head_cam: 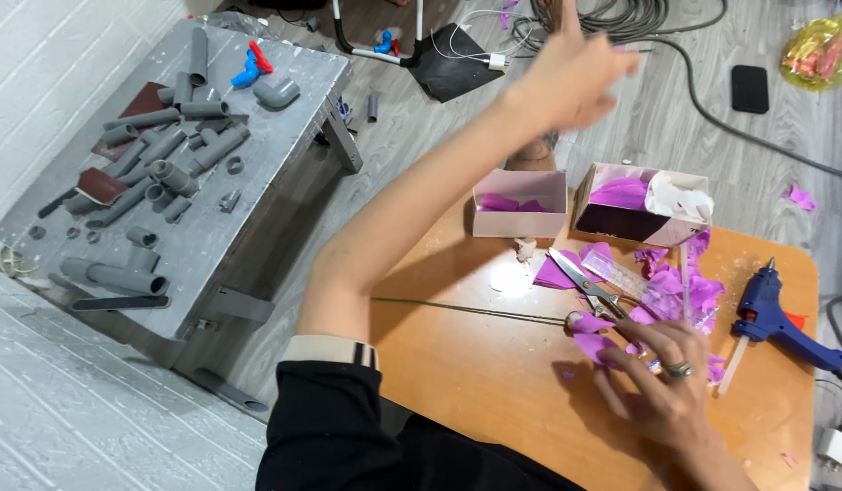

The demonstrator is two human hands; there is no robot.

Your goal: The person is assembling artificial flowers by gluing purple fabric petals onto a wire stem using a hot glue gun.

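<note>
Far left, a grey bench (284, 118) carries a scatter of grey pipe pieces (148, 155), with a blue and red valve (250, 65) near its back edge. Moving in, the orange surface (475, 373) comes into view, and a thin wire stem (466, 311) lies across it, running right to a purple paper flower (592, 335). Up above, the left hand (575, 73) is raised high off the surface, blurred; whether it's open or closed, can't tell, and nothing shows in it. Below it sit two open boxes: a small pink one (519, 218) and a bigger one (634, 223), both with purple paper inside. Scissors (595, 291) lie among purple scraps (693, 291) just beside the flower. The right hand (662, 382), ring on a finger, is down on the surface, fingers (621, 359) pinched on the purple flower at the stem's end. Far right, a blue glue gun (775, 323) rests on the surface, well apart from the hand.
</note>
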